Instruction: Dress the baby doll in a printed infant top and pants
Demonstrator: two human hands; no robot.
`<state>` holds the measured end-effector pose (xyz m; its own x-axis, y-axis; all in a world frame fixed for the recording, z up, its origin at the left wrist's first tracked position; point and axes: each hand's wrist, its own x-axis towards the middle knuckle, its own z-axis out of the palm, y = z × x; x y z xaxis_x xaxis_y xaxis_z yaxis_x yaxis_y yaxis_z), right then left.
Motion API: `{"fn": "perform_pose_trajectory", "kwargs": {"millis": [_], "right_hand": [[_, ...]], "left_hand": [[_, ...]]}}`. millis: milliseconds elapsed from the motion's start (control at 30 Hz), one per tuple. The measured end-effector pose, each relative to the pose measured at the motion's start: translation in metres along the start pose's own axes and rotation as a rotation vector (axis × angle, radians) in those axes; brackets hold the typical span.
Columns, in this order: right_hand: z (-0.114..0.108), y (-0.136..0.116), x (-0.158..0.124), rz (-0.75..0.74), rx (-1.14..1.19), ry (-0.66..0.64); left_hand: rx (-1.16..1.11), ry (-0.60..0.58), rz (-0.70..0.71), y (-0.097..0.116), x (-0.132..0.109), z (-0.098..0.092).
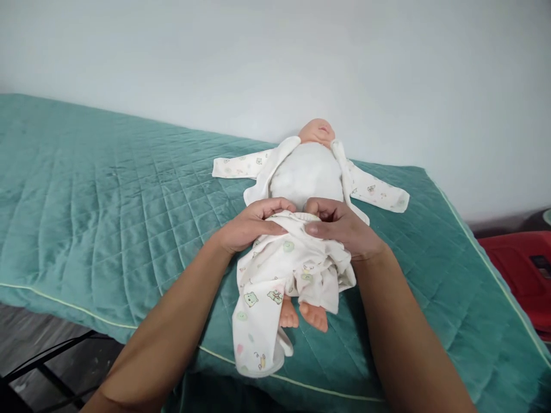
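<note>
A baby doll with a pale pink plastic-looking head and a plump white torso [307,175] lies on its back on a quilted teal velvety bed cover [129,206]. The small white printed fabric trousers [271,261] lie over the doll's hips and legs. The bare left hand [253,225] and bare right hand [342,228] are at the doll's waist, thumbs in front and fingers curled behind, both clamped on the gathered waistband.

The trousers look light, soft and limp, likely stretchy at the waist and not fragile; they should bunch rather than slide. The waistband, at either side of the doll's belly, seems the best hold. One leg lies slack past the doll's pink moulded feet [314,317]; the other ends above them. Which foot goes through which leg, I cannot tell.

The feet look smooth and firm, so cloth should slip over them readily, while the torso is probably padded. Beside the doll's torso, an open white printed jacket [379,189] spreads its sleeves.
</note>
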<state>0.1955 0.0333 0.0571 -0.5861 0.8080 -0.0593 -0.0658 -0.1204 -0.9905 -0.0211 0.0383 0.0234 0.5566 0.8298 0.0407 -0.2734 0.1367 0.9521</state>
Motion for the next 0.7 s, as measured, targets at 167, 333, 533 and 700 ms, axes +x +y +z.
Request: {"fn": "perform_pose_trajectory", "kwargs": {"millis": [167,333,533,700], "right_hand": [[0.005,-0.012,0.0,0.181,-0.351,-0.149],[0.006,-0.002,-0.001,0.155,-0.168,-0.024],[0.011,0.005,0.0,0.028,0.214,0.191],[0.009,0.004,0.0,0.014,0.248,0.223]], "left_hand": [[0.005,0.158,0.089,-0.004,0.002,0.006],[0.065,0.158,0.082,0.001,0.001,0.009],[0.274,-0.184,-0.126,0.017,-0.005,0.001],[0.2,-0.13,-0.138,0.011,-0.006,0.004]]}}
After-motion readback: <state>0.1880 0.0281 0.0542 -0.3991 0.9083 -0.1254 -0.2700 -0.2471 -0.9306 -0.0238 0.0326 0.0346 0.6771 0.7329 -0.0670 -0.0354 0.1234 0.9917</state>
